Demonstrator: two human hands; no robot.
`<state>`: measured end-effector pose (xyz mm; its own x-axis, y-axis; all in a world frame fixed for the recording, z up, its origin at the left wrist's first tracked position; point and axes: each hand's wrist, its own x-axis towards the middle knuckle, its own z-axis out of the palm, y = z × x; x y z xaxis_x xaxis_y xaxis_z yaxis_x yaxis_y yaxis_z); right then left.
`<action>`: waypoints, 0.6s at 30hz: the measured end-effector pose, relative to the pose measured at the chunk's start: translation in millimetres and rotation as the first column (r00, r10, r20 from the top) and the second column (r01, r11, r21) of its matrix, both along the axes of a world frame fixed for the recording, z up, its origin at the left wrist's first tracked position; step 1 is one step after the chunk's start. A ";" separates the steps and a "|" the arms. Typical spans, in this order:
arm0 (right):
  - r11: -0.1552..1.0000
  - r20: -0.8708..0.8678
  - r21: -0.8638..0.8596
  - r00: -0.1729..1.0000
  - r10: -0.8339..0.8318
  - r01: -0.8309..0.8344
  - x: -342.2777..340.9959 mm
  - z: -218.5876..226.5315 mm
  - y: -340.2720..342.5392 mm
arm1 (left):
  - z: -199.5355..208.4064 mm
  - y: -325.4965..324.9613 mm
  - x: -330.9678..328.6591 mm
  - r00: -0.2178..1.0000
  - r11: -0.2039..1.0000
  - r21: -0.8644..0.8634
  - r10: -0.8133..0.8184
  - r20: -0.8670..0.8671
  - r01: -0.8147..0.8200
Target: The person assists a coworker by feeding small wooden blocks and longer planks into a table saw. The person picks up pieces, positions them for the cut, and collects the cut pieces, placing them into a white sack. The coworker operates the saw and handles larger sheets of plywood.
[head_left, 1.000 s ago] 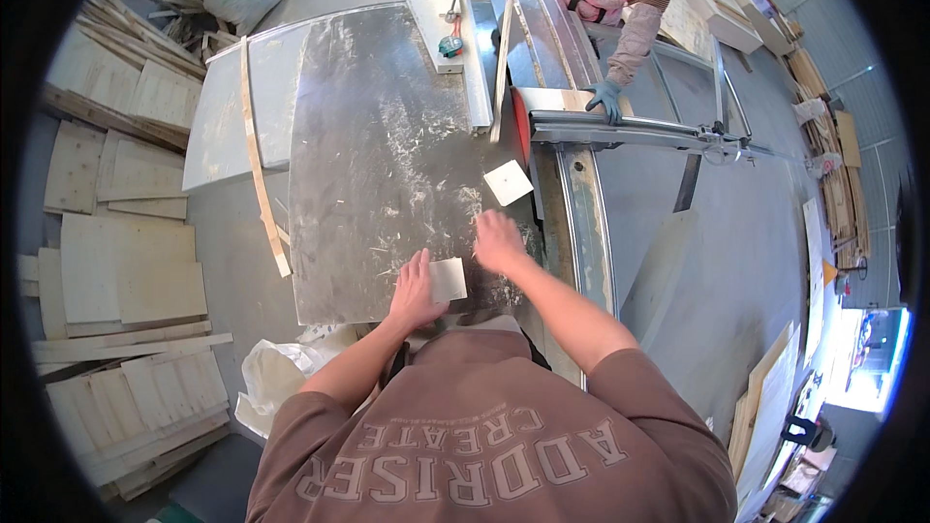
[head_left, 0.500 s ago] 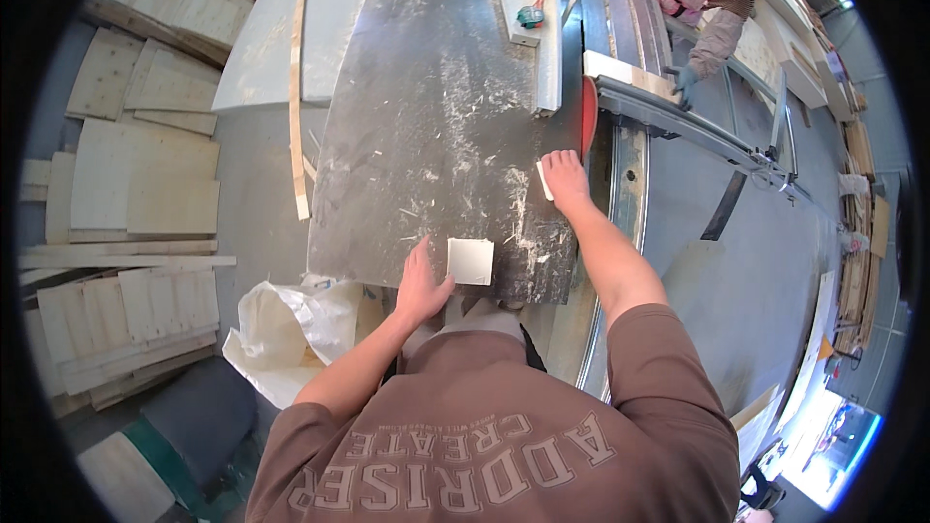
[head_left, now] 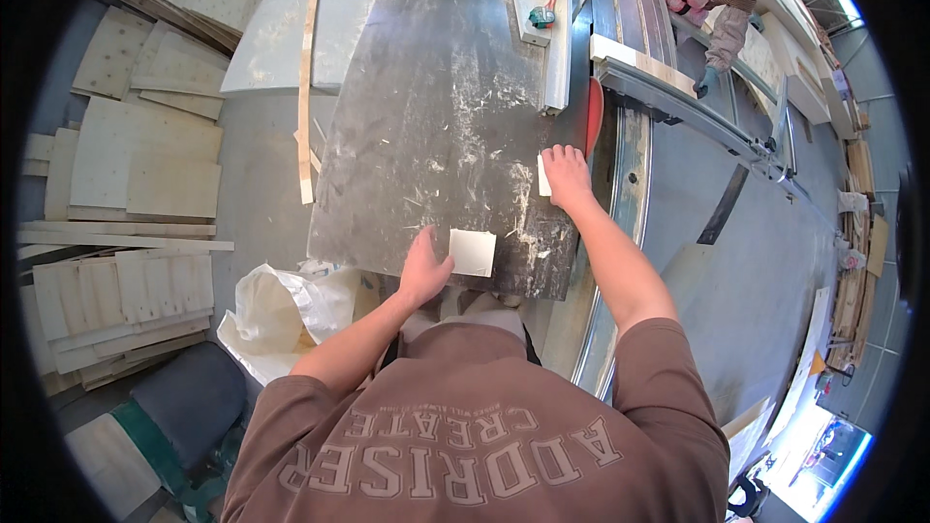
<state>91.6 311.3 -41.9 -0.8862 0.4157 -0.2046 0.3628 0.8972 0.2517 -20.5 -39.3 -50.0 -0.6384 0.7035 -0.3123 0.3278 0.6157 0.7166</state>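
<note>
On the dark, dusty saw table a square white board piece lies flat by the near edge. My left hand is beside its left side, thumb and fingers apart, holding nothing. Farther off to the right, my right hand has its fingers curled over a small pale board piece, which shows only along its left edge; the rest is under the hand. Just beyond that hand rises a red saw guard.
A metal fence runs away beyond the guard, with a red-and-green tool beside it. At upper right a co-worker's gloved hand is at a rail. A long wood strip, white sack and stacked boards are left.
The view has shifted slightly. Both hands stay almost in place beside the same pieces; the co-worker's gloved hand is a little farther right in the picture.
</note>
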 end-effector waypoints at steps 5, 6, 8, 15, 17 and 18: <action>0.996 0.047 0.071 0.998 0.048 -0.051 1.8 -44.5 14.4 | 4.6 -13.3 -3.2 1.000 1.000 0.014 0.021 0.010 -0.021; 0.995 0.010 0.080 0.998 0.055 -0.055 4.2 -51.8 16.8 | 5.0 -17.1 -4.1 1.000 1.000 0.002 0.023 0.009 -0.023; 0.995 0.032 0.062 0.997 0.070 -0.072 -0.8 -52.0 15.3 | 1.9 -26.6 -1.5 0.999 0.999 -0.013 0.050 0.013 -0.050; 0.996 0.172 -0.022 0.981 0.086 -0.084 -5.2 -32.7 15.2 | 3.0 -26.9 0.3 0.992 0.994 -0.008 0.112 0.051 -0.112; 0.998 0.166 -0.060 0.985 0.046 -0.036 -5.2 -23.1 12.1 | 4.4 -24.1 -2.4 0.994 0.995 0.001 0.097 0.052 -0.097; 0.997 0.164 -0.079 0.986 0.023 -0.011 -4.4 -18.0 10.4 | 4.6 -21.1 -4.4 0.995 0.996 0.013 0.085 0.059 -0.085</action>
